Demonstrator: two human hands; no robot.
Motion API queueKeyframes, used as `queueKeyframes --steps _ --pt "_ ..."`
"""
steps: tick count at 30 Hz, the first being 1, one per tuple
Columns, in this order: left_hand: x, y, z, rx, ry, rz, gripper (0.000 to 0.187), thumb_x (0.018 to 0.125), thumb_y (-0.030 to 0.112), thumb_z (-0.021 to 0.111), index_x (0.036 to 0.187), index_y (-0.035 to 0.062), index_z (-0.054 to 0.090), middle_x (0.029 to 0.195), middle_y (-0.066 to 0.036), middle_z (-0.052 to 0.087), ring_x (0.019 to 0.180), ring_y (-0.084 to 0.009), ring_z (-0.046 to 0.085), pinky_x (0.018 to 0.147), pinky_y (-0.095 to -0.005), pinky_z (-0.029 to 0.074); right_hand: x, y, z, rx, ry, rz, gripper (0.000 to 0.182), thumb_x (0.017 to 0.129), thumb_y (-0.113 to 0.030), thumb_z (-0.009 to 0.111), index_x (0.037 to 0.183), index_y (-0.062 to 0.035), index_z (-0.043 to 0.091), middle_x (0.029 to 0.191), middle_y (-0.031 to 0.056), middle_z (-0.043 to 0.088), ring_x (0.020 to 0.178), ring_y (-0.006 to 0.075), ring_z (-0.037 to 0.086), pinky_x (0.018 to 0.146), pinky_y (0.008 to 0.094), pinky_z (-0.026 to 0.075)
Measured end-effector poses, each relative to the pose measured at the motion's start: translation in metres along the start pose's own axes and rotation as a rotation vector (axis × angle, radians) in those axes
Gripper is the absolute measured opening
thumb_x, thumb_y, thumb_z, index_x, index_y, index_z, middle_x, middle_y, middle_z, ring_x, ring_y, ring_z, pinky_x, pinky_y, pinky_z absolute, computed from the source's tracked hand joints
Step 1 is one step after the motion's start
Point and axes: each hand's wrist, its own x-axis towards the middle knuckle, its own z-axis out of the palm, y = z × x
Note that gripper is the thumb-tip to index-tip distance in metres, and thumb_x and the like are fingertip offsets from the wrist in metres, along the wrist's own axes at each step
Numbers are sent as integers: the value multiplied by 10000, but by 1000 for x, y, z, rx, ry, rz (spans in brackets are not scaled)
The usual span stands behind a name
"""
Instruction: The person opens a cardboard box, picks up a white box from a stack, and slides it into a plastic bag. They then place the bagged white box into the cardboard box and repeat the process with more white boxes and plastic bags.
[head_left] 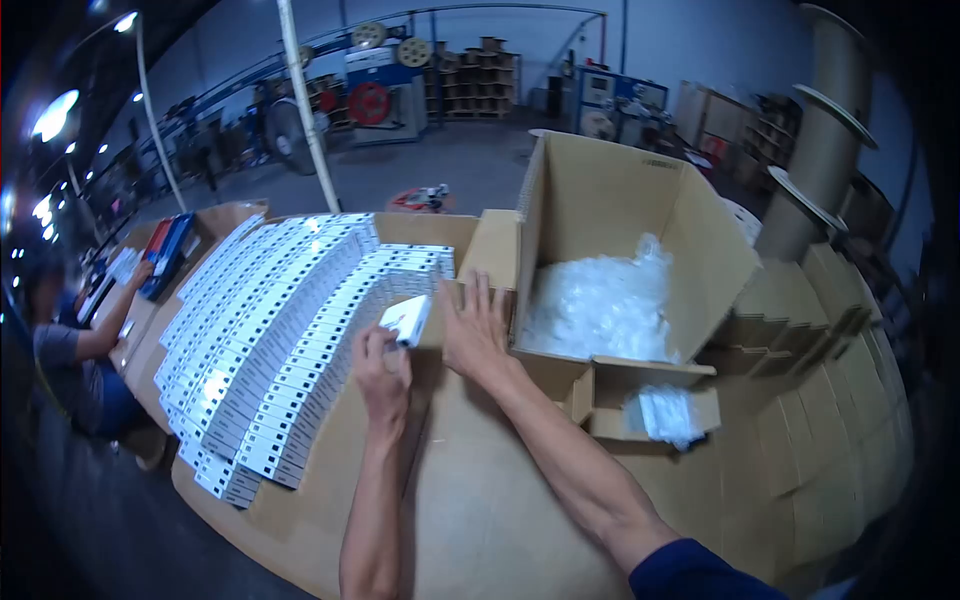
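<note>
My left hand is closed, with a small white box tilted up at its fingertips. Beside it, my right hand lies with fingers stretched out against a closed brown carton; its palm faces down and it grips nothing. To the left of both hands, long rows of matching white boxes stand tightly packed on the cardboard-covered table.
A large open carton holds clear plastic packets. In front of it, a small open carton contains a plastic-wrapped item. Folded cardboard lines the right side. A co-worker sits at the far left.
</note>
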Motion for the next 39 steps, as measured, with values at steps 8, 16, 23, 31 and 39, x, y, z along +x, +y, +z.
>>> queueKeyframes --steps 8,16,23,31,39 --pt "-43 141 -43 19 -41 274 397 640 -85 809 954 46 603 1024 -118 610 1011 -336 604 860 -441 506 -118 9 -122 1553 -231 51 478 1037 -139 532 1505 -72 462 1347 151 598 1164 209 612 987 344 495" --pt "5 209 56 -419 -511 317 209 823 79 796 946 -7 650 894 -126 658 821 -256 665 767 -361 546 -134 135 -180 786 225 135 177 981 -1 561 1083 -19 705 1058 125 692 983 212 658 884 335 515" --pt "56 186 304 -314 -639 709 206 829 122 781 981 7 702 898 -171 706 879 -391 694 804 -476 554 -90 210 -197 483 620 226 308 1018 -116 507 1268 -48 675 1225 272 580 1164 403 585 1025 439 451" --pt "74 186 325 -219 -968 421 258 902 158 717 1065 -38 677 976 -262 711 935 -409 704 836 -473 552 -88 224 -193 546 585 250 336 1039 -137 493 1327 -61 648 1274 236 577 1202 371 583 1062 420 438" --pt "87 180 237 -354 -683 93 206 987 128 585 1059 -37 485 899 -275 657 821 -379 691 765 -450 537 -77 228 -176 340 411 385 480 892 -365 766 1242 -46 687 1285 271 591 1232 410 573 1079 443 440"
